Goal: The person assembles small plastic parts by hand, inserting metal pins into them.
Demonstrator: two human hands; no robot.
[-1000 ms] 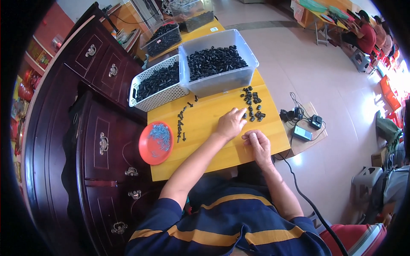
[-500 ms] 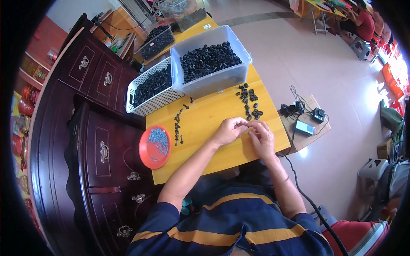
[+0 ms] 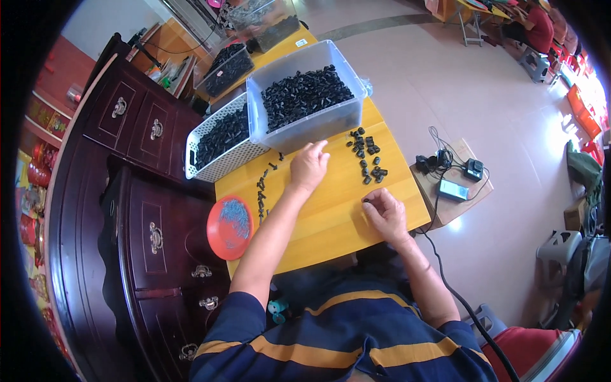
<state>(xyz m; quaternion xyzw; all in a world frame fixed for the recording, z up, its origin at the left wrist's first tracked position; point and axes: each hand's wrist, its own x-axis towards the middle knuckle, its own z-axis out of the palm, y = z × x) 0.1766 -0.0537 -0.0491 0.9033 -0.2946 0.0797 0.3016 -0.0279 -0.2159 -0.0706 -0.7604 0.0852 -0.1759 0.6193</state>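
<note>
My left hand (image 3: 309,168) is over the table in front of the clear plastic bin (image 3: 309,124), its fingers partly stretched and apart with nothing visible in them. Near the table's right side, my right hand (image 3: 388,215) pinches a small black plastic piece (image 3: 366,200) between thumb and fingers. Just beyond that hand lies a loose cluster of small black plastic parts (image 3: 370,150). Left of my left forearm, a row of thin black pieces (image 3: 261,185) runs along the table, partly hidden by the arm. A red plate (image 3: 216,244) of small bluish metal pins or screws (image 3: 234,219) sits at the left edge.
The clear bin and a white perforated basket (image 3: 224,162) hold heaps of black parts on the yellow table (image 3: 324,239). A dark wooden cabinet (image 3: 153,197) borders the left. Cables and small devices (image 3: 453,190) rest on a box at right. Other people sit far right.
My hands were together over the table; now they are apart. The left has moved away and to the left, toward the bin. The right has stayed near its place, a black piece now visible in it.
</note>
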